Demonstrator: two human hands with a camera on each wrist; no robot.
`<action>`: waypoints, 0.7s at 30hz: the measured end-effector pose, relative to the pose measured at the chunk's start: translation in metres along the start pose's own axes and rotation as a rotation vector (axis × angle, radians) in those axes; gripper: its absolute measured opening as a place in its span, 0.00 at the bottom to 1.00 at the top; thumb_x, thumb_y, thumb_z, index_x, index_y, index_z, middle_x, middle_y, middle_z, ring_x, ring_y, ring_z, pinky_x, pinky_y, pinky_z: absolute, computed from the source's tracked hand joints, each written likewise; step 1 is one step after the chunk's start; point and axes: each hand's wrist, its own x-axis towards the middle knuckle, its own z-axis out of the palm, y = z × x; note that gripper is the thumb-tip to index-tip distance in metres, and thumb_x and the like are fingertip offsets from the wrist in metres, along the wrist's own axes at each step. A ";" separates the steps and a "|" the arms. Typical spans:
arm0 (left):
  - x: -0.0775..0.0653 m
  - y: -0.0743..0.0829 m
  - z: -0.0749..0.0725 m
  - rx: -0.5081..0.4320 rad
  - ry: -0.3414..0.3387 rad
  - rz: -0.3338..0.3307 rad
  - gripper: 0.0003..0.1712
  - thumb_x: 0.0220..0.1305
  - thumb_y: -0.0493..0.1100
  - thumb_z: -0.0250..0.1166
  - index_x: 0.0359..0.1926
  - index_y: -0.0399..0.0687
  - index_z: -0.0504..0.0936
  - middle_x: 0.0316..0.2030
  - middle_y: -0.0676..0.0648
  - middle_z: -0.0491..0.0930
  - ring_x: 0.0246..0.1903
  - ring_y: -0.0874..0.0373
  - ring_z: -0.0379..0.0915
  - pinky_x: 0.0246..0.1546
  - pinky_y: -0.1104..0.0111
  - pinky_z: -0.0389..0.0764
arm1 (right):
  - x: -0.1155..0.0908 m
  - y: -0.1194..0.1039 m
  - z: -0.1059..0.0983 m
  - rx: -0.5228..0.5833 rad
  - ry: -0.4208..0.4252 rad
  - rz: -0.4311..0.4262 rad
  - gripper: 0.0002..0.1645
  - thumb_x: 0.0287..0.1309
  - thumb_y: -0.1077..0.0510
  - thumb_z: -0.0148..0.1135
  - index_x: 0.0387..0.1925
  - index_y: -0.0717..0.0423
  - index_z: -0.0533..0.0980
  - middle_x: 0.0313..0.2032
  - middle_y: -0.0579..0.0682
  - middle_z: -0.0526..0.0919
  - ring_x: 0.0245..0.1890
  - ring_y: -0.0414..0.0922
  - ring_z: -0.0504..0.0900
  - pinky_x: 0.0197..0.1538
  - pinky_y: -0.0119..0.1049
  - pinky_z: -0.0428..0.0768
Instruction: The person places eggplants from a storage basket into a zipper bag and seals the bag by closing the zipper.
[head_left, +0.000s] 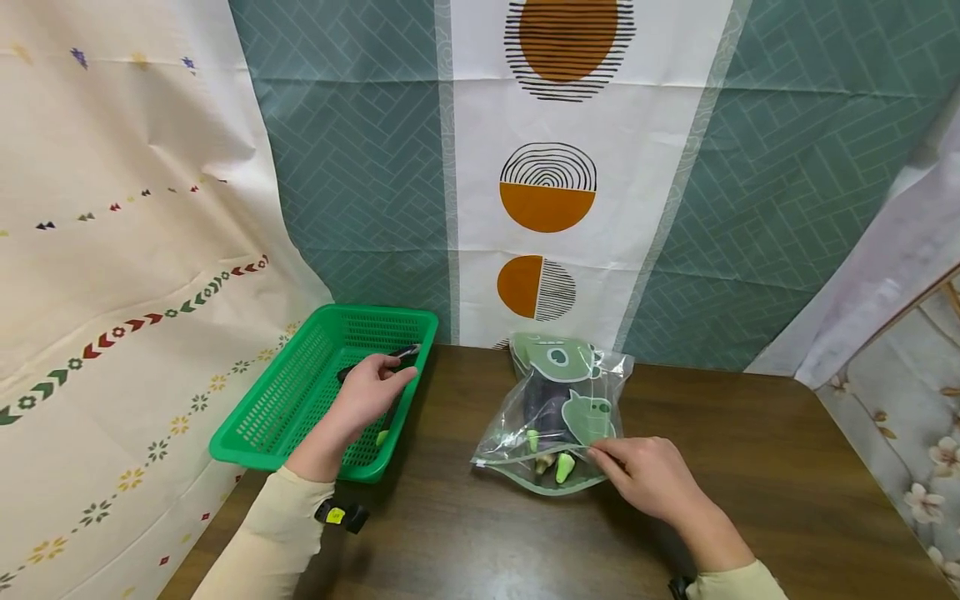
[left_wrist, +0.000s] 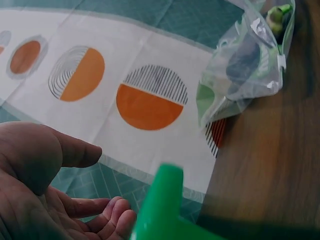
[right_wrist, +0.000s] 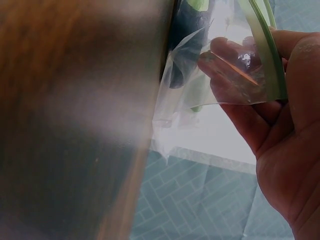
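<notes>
A clear zip bag (head_left: 504, 417) with green cartoon prints lies on the table, its mouth parted towards me. Inside are dark purple eggplants (head_left: 547, 408) with light green stem ends. My right hand (head_left: 660, 479) pinches the bag's right corner by the green zip edge, thumb on one side and fingers on the other, as the right wrist view also shows. Over the green basket (head_left: 281, 400) hovers my left hand (head_left: 371, 392), thumb and fingers apart with nothing between them. Below it are dark long items (head_left: 406, 351), partly hidden by the hand; a light green tip (head_left: 382, 437) shows near the basket's side.
The basket stands at the left of the brown wooden table (head_left: 480, 542), beside a patterned cream cloth (head_left: 142, 292). A teal and white curtain (head_left: 360, 167) hangs along the table's back edge, close behind the bag. Floral fabric (head_left: 915, 433) borders the right side.
</notes>
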 end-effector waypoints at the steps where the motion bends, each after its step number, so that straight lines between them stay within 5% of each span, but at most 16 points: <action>1: 0.001 -0.002 -0.001 0.000 -0.004 -0.005 0.37 0.85 0.54 0.63 0.78 0.30 0.69 0.58 0.34 0.79 0.48 0.44 0.77 0.45 0.56 0.80 | 0.000 0.000 0.000 0.001 0.001 0.000 0.03 0.66 0.56 0.79 0.40 0.44 0.93 0.32 0.35 0.92 0.28 0.30 0.86 0.31 0.38 0.85; 9: 0.007 -0.013 -0.008 -0.074 -0.074 -0.050 0.35 0.89 0.51 0.56 0.81 0.29 0.64 0.71 0.28 0.72 0.65 0.31 0.76 0.64 0.41 0.82 | 0.000 0.001 0.000 0.014 0.019 -0.012 0.02 0.70 0.55 0.77 0.39 0.44 0.92 0.30 0.32 0.90 0.27 0.26 0.82 0.29 0.36 0.82; 21: 0.013 -0.028 -0.008 -0.008 -0.163 -0.116 0.37 0.88 0.48 0.56 0.81 0.23 0.59 0.68 0.22 0.72 0.62 0.31 0.79 0.54 0.45 0.88 | 0.000 0.001 0.000 0.021 0.012 -0.002 0.01 0.69 0.55 0.78 0.38 0.43 0.92 0.29 0.31 0.89 0.26 0.25 0.80 0.29 0.36 0.82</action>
